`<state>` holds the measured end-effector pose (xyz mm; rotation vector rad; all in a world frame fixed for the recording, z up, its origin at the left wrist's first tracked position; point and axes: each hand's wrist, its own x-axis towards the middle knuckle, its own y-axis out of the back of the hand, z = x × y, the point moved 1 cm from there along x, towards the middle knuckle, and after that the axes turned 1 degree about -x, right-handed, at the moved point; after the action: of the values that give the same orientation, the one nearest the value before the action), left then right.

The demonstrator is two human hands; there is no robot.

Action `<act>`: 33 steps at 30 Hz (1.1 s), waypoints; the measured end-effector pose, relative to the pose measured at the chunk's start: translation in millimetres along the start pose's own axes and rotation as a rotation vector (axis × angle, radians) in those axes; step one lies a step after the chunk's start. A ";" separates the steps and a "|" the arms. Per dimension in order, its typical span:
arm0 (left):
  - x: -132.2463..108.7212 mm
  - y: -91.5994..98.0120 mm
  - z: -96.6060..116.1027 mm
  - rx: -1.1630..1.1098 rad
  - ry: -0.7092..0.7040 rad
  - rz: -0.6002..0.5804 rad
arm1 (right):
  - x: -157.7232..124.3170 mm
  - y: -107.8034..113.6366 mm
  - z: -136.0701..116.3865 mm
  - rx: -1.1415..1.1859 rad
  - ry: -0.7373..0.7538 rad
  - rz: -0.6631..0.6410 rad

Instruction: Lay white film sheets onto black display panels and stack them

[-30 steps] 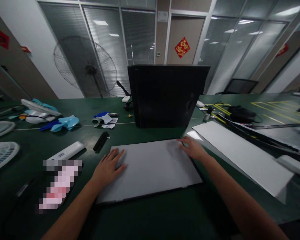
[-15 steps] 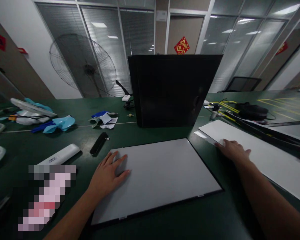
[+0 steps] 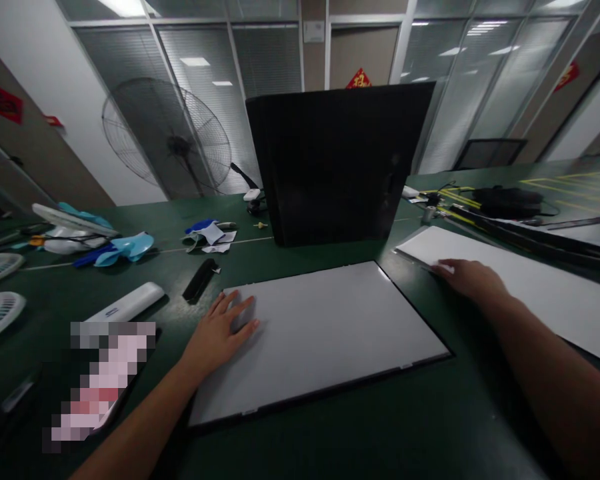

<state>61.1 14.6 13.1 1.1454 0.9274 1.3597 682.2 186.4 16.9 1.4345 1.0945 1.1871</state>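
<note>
A flat panel with a pale grey face and a thin black frame (image 3: 320, 333) lies on the green table in front of me. My left hand (image 3: 225, 330) rests flat on its left part, fingers spread. On the right lies a large white sheet (image 3: 525, 273), with a clear or greyish edge showing at its far left corner. My right hand (image 3: 473, 280) pinches the left edge of this sheet between thumb and fingers. The fingertips under the edge are partly hidden, so how many layers they hold is unclear.
A big black box-like screen (image 3: 340, 167) stands behind the panel. To the left lie a white oblong device (image 3: 127, 303), a small black object (image 3: 200, 281), a blurred-out pink item (image 3: 110, 380) and light-blue fan blades (image 3: 130, 248). Black strips (image 3: 530, 230) lie beyond the sheet.
My right hand's fingers have drawn together on the sheet's left edge, where they lay more spread before. My left hand stays on the panel. The whole view has tilted slightly.
</note>
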 end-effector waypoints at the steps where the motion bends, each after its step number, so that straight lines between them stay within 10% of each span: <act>1: -0.1 0.3 -0.1 -0.008 0.000 0.000 | -2.4 4.5 -4.5 -0.006 -0.002 -0.016; 12: 1.9 -3.5 -4.1 -0.148 0.055 0.061 | -27.0 47.7 -58.6 -0.119 0.067 -0.083; 22: -3.8 6.2 1.6 -0.313 0.096 0.075 | -180.0 60.0 -231.5 0.199 1.106 -0.342; 29: -2.7 0.7 -4.5 -0.167 0.000 -0.019 | -197.4 62.0 -231.2 0.579 1.236 -0.638; 33: -1.7 1.4 -7.6 -0.222 0.033 -0.011 | -146.2 46.3 -203.6 0.480 1.046 -0.439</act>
<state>53.3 13.3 12.5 0.9507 0.7827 1.4371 464.8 60.1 58.5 0.7376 2.3942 1.4080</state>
